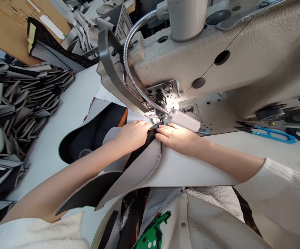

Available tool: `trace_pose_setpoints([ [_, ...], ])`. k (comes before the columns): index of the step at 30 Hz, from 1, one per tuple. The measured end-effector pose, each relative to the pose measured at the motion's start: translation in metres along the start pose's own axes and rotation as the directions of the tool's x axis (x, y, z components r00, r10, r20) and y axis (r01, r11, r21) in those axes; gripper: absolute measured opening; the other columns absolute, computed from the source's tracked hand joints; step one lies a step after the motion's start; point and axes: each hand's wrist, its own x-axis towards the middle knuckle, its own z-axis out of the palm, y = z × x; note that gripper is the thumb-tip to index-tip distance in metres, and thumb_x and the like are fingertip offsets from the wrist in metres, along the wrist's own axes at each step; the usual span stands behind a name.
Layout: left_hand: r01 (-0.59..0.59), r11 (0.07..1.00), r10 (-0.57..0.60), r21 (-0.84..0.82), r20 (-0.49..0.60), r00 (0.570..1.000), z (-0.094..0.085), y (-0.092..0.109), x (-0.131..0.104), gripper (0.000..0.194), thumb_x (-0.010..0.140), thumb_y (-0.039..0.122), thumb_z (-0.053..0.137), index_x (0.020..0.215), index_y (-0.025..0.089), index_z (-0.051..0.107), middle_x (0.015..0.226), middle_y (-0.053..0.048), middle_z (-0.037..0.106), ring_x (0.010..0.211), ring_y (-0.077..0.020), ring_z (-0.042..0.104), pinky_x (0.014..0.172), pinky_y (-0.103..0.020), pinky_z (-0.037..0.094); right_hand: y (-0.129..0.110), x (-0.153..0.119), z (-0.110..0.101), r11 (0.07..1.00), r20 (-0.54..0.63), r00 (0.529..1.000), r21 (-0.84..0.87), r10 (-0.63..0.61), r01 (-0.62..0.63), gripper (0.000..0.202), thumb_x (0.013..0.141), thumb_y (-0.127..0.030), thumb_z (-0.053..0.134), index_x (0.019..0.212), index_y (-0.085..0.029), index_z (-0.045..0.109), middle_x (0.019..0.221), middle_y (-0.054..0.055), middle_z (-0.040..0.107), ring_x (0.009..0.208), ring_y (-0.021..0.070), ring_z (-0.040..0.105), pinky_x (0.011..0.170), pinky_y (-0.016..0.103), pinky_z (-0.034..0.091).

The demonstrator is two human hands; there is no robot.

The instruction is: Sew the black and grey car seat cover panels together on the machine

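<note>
At the centre of the frame, the person's left hand [137, 136] and right hand [177, 138] press the edge of a grey and black padded fabric piece [142, 162] beside the metal presser foot [156, 120] of a beige sewing machine [212, 65]; both have their fingers close together, pointing inward. The piece spreads from there toward the lower left across the white table [191, 169]. Blue-handled thread snips [277, 135] lie at the right of the frame, and stacked grey and black fabric pieces [17, 107] fill the left.
</note>
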Motion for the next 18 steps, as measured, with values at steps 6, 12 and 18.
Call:
trace_pose_setpoints([
  [6, -0.059, 0.986, 0.044, -0.155, -0.099, 0.994, 0.012, -0.022, 0.015, 0.037, 0.089, 0.023, 0.032, 0.111, 0.022, 0.061, 0.114, -0.004, 0.064, 0.105, -0.0209, 0.059, 0.087, -0.030, 0.047, -0.004, 0.009, 0.018, 0.995, -0.065, 0.996, -0.073, 0.060, -0.065, 0.030, 0.089, -0.005, 0.037, 0.107, -0.003, 0.060, 0.116, 0.022, 0.060, 0.106, 0.0242, 0.055, 0.087, 0.037, 0.045],
  [12, -0.100, 0.992, 0.098, -0.072, -0.022, 0.995, -0.005, -0.011, 0.001, 0.034, 0.087, 0.021, 0.034, 0.109, 0.022, 0.060, 0.103, -0.004, 0.065, 0.095, -0.0201, 0.060, 0.078, -0.028, 0.048, -0.007, 0.005, 0.021, 0.978, -0.005, 0.996, -0.188, 0.086, -0.085, 0.039, 0.089, -0.003, 0.032, 0.122, 0.007, 0.052, 0.124, 0.026, 0.055, 0.113, 0.0268, 0.052, 0.091, 0.039, 0.045],
  [18, -0.065, 0.998, 0.066, 0.005, -0.053, 0.996, -0.002, -0.007, 0.007, 0.032, 0.085, 0.015, 0.037, 0.104, 0.020, 0.061, 0.096, -0.006, 0.066, 0.089, -0.0211, 0.062, 0.071, -0.027, 0.047, -0.007, 0.011, 0.008, 0.986, 0.109, 0.984, -0.107, 0.143, -0.131, 0.044, 0.085, -0.002, 0.029, 0.117, 0.001, 0.058, 0.126, 0.025, 0.054, 0.114, 0.0298, 0.053, 0.061, 0.033, 0.049],
])
